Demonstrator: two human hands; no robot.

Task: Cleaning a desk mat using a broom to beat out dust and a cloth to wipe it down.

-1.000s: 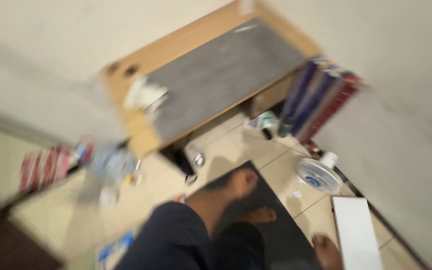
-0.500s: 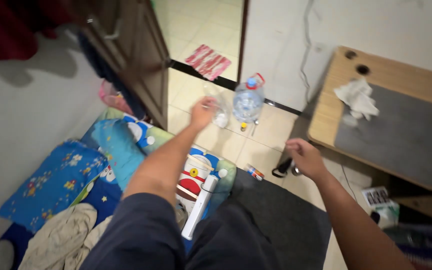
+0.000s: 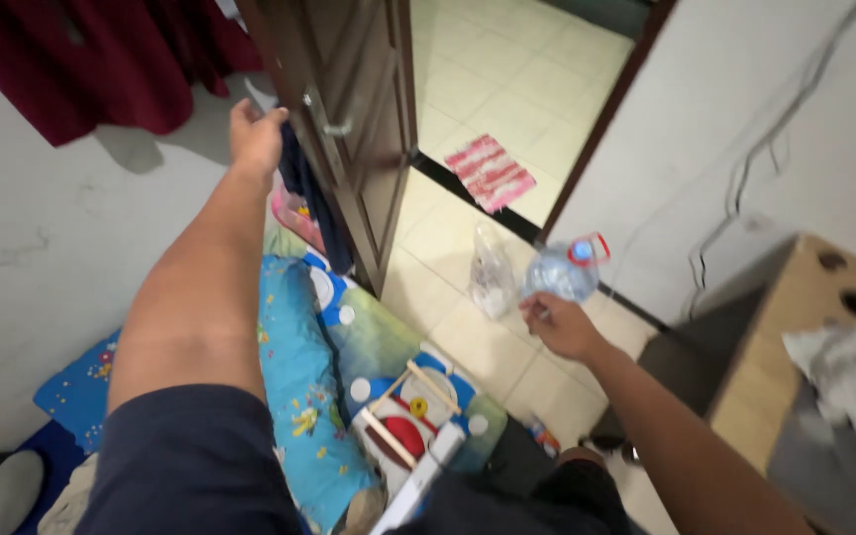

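Dark wooden door stood ajar; the left hand curled on its edge, apparently gripping. The right hand hovered half-open beside the water bottle, which could topple if nudged.

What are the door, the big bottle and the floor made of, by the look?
Door: likely wood or wood veneer, dark brown, slight sheen, raised panels; left hand is at its edge. Bottle: clear thin plastic, see-through walls, blue cap, red handle; right hand is just below it. Floor: glazed cream tile, grout lines, soft glare.
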